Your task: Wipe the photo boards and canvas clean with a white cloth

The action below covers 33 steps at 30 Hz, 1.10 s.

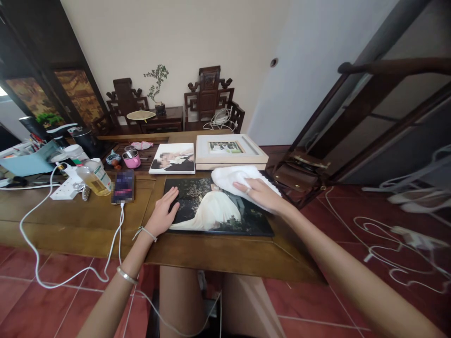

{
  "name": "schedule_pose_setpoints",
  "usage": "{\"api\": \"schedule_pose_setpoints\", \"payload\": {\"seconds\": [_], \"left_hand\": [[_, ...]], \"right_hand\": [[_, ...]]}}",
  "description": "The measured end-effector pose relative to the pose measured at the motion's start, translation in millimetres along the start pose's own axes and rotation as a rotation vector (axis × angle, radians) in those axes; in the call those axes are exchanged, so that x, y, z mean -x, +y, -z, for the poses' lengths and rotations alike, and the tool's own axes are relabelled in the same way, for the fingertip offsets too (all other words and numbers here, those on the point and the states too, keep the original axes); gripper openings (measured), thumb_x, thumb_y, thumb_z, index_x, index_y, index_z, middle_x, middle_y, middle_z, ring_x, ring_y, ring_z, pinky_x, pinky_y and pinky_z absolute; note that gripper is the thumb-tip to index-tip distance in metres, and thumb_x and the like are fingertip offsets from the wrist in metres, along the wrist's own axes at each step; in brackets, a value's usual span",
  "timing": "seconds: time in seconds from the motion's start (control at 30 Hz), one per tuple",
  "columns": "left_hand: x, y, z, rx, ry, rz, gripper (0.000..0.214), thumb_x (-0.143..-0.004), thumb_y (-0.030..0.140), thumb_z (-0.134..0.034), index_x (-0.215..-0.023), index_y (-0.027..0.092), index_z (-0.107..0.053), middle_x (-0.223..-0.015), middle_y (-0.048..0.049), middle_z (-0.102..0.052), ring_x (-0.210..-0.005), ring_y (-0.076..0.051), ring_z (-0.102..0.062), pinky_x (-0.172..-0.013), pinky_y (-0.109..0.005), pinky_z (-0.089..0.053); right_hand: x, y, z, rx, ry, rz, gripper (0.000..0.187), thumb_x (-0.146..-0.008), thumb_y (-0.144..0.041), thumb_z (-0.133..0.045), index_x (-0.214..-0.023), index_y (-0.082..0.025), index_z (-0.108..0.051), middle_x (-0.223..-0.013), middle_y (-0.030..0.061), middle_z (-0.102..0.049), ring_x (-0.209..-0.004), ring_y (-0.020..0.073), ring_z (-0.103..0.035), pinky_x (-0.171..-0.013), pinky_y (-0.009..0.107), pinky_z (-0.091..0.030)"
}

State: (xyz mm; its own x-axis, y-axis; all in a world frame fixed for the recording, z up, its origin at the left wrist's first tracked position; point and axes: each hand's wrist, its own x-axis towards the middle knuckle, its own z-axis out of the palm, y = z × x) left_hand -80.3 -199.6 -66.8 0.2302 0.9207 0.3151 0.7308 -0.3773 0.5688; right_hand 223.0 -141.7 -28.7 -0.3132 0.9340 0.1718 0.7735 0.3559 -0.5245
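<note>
A dark photo panel (225, 218) lies flat on the wooden table, showing a figure in a long white dress among foliage. My left hand (165, 211) rests on its left edge, fingers stretched out and nothing held. On the panel's upper right part, my right hand (259, 192) presses a folded white towel (234, 177), which covers that area. The fingers of this hand lie over the cloth. Just behind the panel are a smaller white-edged photo panel (172, 159) and pale wooden picture frames (230, 162), stacked with a photo in the top one.
To the left on the table (88, 220) are a phone (122, 186) on a white cable, a bottle of yellow liquid (94, 178), a power strip (66, 188) and a pink cup (131, 159). A brown bag (296, 176) sits beyond the right end. Dark chairs stand behind.
</note>
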Motion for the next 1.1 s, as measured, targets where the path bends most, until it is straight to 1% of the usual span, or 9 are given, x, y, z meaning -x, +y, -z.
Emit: {"api": "schedule_pose_setpoints", "payload": {"seconds": [0.2,0.33,0.47,0.57,0.7,0.8,0.87,0.97,1.1], "left_hand": [[-1,-1,-3.1,0.002,0.017,-0.006,0.042,-0.089,0.03,-0.039,-0.129,0.019,-0.046,-0.139,-0.0077,-0.041,-0.132,-0.021,-0.032,-0.108,-0.044,-0.028],[-1,0,-2.8,0.004,0.014,-0.009,0.043,-0.089,0.03,-0.037,-0.129,0.017,-0.045,-0.139,-0.0085,-0.041,-0.132,-0.02,-0.032,-0.109,-0.043,-0.027],[-1,2,-0.8,0.044,0.038,-0.028,0.043,-0.089,0.03,-0.037,-0.129,0.016,-0.045,-0.14,-0.0092,-0.04,-0.133,-0.019,-0.03,-0.11,-0.04,-0.025],[0,2,0.5,0.055,0.039,-0.018,0.043,-0.089,0.03,-0.038,-0.128,0.014,-0.047,-0.139,-0.0101,-0.041,-0.132,-0.02,-0.031,-0.111,-0.04,-0.025],[0,1,0.9,0.06,0.033,-0.021,0.041,-0.088,0.031,-0.038,-0.125,0.016,-0.05,-0.137,-0.0092,-0.044,-0.131,-0.02,-0.034,-0.11,-0.041,-0.026],[-1,0,0.5,0.056,0.033,-0.019,0.041,-0.089,0.031,-0.038,-0.124,0.016,-0.051,-0.137,-0.0094,-0.044,-0.131,-0.02,-0.034,-0.11,-0.041,-0.026],[-1,0,0.0,0.049,0.032,-0.012,0.041,-0.088,0.03,-0.038,-0.124,0.015,-0.051,-0.137,-0.01,-0.044,-0.131,-0.021,-0.034,-0.11,-0.042,-0.026],[-1,0,-1.1,0.046,0.03,-0.01,0.041,-0.088,0.029,-0.038,-0.125,0.014,-0.05,-0.137,-0.0103,-0.044,-0.131,-0.021,-0.034,-0.11,-0.043,-0.026],[-1,0,-2.2,0.031,0.022,0.002,0.041,-0.088,0.028,-0.038,-0.125,0.014,-0.05,-0.138,-0.0103,-0.043,-0.131,-0.022,-0.033,-0.109,-0.043,-0.027]], "right_hand": [[81,-16,-4,0.005,-0.141,0.126,0.037,-0.086,-0.051,-0.037,-0.07,-0.023,-0.056,-0.125,0.0062,-0.055,-0.133,0.0329,-0.021,-0.103,0.052,-0.028],[126,-39,1,0.005,-0.224,0.245,0.034,-0.087,-0.045,-0.039,-0.069,-0.024,-0.058,-0.136,0.0024,-0.045,-0.133,0.0305,-0.022,-0.106,0.053,-0.025],[110,-44,-4,0.017,-0.239,0.26,0.036,-0.089,-0.044,-0.036,-0.072,-0.022,-0.059,-0.135,0.0043,-0.046,-0.133,0.0305,-0.023,-0.104,0.05,-0.028],[64,-40,-16,0.052,-0.189,0.218,0.038,-0.09,-0.045,-0.034,-0.074,-0.021,-0.057,-0.118,0.009,-0.059,-0.131,0.0319,-0.026,-0.101,0.048,-0.031],[-2,-43,-29,0.096,-0.096,0.227,0.036,-0.092,-0.04,-0.03,-0.081,-0.019,-0.058,-0.096,0.0086,-0.065,-0.115,0.0293,-0.048,-0.101,0.046,-0.028],[-22,-54,-35,0.138,-0.041,0.24,0.033,-0.093,-0.034,-0.032,-0.082,-0.017,-0.058,-0.096,0.0102,-0.065,-0.104,0.027,-0.055,-0.1,0.047,-0.026],[-12,-64,-39,0.152,-0.042,0.27,0.03,-0.092,-0.029,-0.032,-0.085,-0.016,-0.058,-0.102,0.0128,-0.063,-0.108,0.0283,-0.052,-0.099,0.051,-0.026],[34,-82,-44,0.127,-0.074,0.378,0.025,-0.09,-0.023,-0.036,-0.086,-0.015,-0.059,-0.103,0.0142,-0.062,-0.123,0.0306,-0.04,-0.101,0.056,-0.02],[91,-102,-42,0.03,-0.165,0.518,0.023,-0.088,-0.019,-0.039,-0.074,-0.019,-0.057,-0.077,0.0077,-0.064,-0.129,0.0261,-0.032,-0.107,0.056,-0.013]]}}
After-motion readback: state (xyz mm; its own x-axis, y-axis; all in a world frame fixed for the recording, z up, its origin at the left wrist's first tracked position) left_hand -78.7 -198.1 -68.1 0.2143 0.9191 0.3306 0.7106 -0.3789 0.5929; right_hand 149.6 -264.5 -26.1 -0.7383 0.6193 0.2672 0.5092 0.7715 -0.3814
